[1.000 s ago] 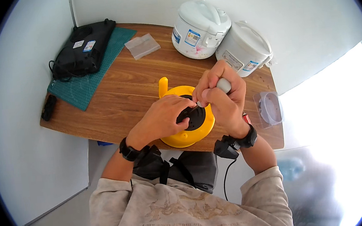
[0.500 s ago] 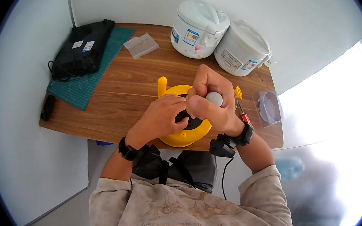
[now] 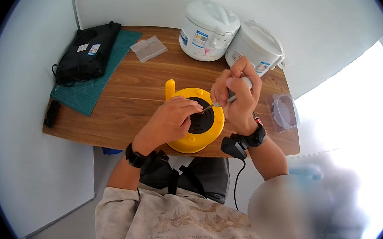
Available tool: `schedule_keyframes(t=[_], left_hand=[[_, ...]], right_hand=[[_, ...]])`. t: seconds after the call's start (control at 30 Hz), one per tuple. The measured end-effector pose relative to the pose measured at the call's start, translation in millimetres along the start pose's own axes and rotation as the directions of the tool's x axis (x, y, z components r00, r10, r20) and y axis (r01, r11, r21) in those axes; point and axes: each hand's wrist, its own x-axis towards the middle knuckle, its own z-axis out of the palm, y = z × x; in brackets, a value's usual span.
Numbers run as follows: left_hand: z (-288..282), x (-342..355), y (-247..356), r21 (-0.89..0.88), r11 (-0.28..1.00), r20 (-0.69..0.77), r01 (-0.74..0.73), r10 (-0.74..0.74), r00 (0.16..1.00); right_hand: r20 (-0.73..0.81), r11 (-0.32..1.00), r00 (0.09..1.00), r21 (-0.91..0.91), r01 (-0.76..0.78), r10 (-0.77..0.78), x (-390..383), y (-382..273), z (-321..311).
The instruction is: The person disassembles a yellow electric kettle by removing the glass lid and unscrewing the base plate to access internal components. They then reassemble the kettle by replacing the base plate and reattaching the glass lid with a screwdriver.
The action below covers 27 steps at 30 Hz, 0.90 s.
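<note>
A yellow cable reel (image 3: pixel 192 144) with a black round centre (image 3: pixel 201 127) lies on the wooden table in front of me; a yellow peg-like handle rises at its far left. My right hand (image 3: pixel 240 90) is closed round the grey handle of a screwdriver (image 3: pixel 232 96). The tool slants down to the left, its thin shaft reaching the black centre. My left hand (image 3: pixel 171 119) lies over the left of the reel, fingers stretched toward the shaft's tip and thumb apart from them. The fingertips hide just where the tip sits.
Two white rice cookers (image 3: pixel 209 31) stand at the back right. A black appliance (image 3: pixel 86 53) rests on a green cutting mat (image 3: pixel 90 94) at the left. A clear bag (image 3: pixel 149 49) lies behind the reel. A clear plastic tray (image 3: pixel 284 112) and a partly hidden red-handled tool (image 3: pixel 258 120) are at the right.
My right hand has shifted rightward and tilted the screwdriver, so its shaft now shows. My left hand has moved slightly, its fingers now nearer the tip.
</note>
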Motion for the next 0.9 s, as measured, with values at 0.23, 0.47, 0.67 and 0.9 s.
schedule_keyframes(t=[0.23, 0.47, 0.67, 0.9], left_hand=[[-0.3, -3.0, 1.1, 0.019, 1.000, -0.036, -0.013, 0.014, 0.999], [-0.6, -3.8, 0.9, 0.044, 0.999, -0.028, -0.002, 0.003, 1.000], [2.2, -4.4, -1.0, 0.026, 1.000, -0.045, -0.001, 0.002, 0.999], [0.1, -3.7, 1.2, 0.026, 1.000, -0.039, 0.003, -0.002, 0.999]], right_hand=[[-0.039, 0.997, 0.997, -0.049, 0.066, -0.068, -5.4, 3.9, -2.2], [-0.009, 0.999, 0.999, -0.026, 0.035, -0.036, 2.8, 3.8, -5.0], [0.069, 1.000, 0.998, -0.015, -0.004, 0.005, 1.8, 2.5, 1.6], [0.089, 0.906, 0.994, -0.413, 0.091, -0.060, 2.8, 0.1, 9.0]])
